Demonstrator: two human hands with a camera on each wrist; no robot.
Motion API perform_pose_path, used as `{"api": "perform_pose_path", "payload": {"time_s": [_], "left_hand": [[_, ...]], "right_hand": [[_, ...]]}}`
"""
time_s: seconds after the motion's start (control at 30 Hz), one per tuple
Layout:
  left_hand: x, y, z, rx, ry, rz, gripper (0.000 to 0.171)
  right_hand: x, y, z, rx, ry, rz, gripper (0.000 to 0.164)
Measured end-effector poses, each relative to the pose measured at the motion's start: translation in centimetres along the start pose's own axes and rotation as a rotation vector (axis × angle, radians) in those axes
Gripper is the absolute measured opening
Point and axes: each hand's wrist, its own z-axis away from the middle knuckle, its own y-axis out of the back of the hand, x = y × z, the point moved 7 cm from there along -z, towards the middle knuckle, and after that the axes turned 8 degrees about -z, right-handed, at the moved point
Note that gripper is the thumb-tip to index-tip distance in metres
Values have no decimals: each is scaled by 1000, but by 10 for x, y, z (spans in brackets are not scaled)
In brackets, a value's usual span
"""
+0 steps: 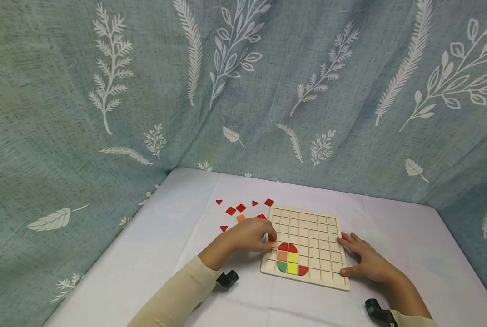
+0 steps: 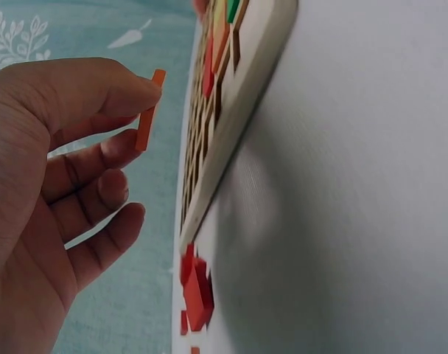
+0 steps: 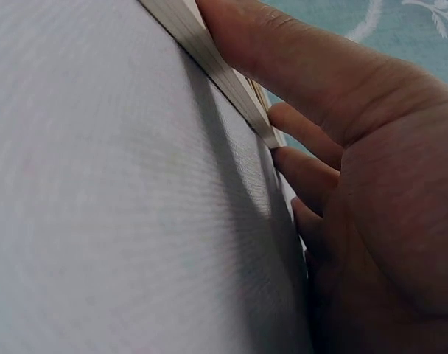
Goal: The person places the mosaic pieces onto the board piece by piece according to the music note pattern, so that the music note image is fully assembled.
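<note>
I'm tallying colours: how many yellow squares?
2, both on the board: upper square beside an orange square, lower square between a green piece and a red piece. The left hand may hide more.

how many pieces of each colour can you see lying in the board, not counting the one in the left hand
Red pieces: 3
Yellow pieces: 2
Orange piece: 1
Green piece: 1
Total visible in the board: 7
</note>
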Motion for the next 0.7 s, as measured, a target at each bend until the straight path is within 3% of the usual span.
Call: {"api": "perform_pose_path", "payload": {"time_s": [0.7], "left_hand": [[34, -18, -33, -54, -58, -5, 11]], "right_hand": [[0, 0, 0, 4, -6, 4, 100]]}}
